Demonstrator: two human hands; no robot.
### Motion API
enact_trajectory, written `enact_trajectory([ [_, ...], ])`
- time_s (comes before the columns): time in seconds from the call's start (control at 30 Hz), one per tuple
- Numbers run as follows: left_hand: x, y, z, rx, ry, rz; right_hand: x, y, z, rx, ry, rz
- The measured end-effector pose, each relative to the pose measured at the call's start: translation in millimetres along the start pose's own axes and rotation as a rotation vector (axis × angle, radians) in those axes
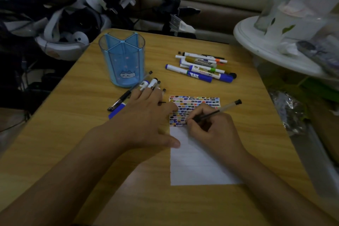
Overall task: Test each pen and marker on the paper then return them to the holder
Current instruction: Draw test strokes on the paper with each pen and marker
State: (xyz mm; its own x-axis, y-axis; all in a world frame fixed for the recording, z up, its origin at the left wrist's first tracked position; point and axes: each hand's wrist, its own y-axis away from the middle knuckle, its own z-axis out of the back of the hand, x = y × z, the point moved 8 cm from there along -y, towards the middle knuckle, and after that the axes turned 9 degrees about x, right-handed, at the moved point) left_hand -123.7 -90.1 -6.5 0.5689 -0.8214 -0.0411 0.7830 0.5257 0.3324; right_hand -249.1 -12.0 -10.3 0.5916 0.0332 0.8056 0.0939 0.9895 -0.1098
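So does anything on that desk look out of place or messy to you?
Only mildly: the blue holder stands empty, while its pens and markers lie in two loose heaps on the table, one behind the paper, one farther right.

Beside the holder, the left hand covers the middles of several pens, so their count is unclear. The pen tip hides under the right hand. Marker labels, perhaps brand names, are blurred.

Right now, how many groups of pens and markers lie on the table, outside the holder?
2: one pile of markers right of the blue holder, one cluster of pens under the left hand. Some may be hidden.
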Motion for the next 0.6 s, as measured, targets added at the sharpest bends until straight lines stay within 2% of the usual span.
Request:
enact_trajectory([
  [0.33,-0.8,-0.3,0.5,0.008,-0.011,0.006,3.4,0.2,0.2,0.005,-0.017,0.01],
  [0.6,-1.9,1.1,1.8,-0.022,-0.031,0.012,2.5,0.3,14.6,-0.056,-0.208,-0.039],
])
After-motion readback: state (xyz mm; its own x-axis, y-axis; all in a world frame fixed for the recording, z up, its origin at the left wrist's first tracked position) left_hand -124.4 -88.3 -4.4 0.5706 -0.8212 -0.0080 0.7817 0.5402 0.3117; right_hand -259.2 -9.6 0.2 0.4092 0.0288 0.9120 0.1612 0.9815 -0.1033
